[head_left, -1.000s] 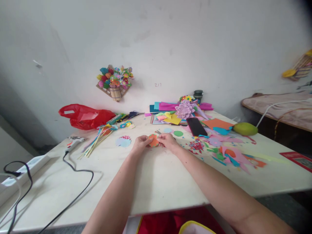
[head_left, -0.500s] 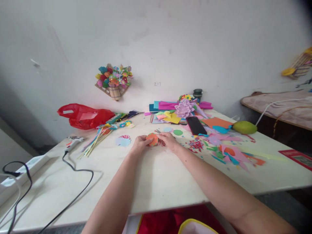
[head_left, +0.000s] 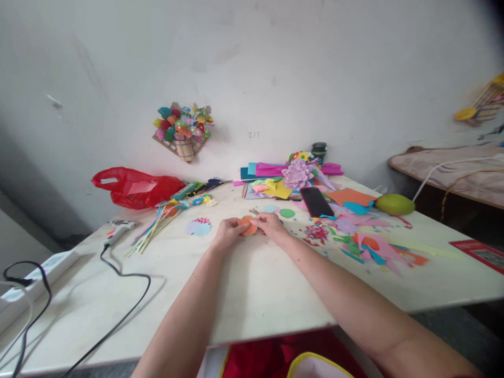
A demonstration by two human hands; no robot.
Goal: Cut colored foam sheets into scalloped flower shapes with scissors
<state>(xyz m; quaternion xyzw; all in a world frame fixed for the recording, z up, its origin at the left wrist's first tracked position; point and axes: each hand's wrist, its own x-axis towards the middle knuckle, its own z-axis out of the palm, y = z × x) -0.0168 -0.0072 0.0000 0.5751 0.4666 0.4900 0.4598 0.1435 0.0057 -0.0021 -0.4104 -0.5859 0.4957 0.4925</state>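
Fingers of the left hand (head_left: 227, 232) and right hand (head_left: 271, 226) pinch the orange paper flower (head_left: 247, 227) at opposite edges; it looks light, floppy and easily creased.

Much of the orange paper piece (head_left: 248, 227) behind fingers (head_left: 258, 222); red booklet (head_left: 482, 254) partly off right edge.

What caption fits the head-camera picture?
Left hand and right hand hold an orange paper flower over a cluttered craft table.
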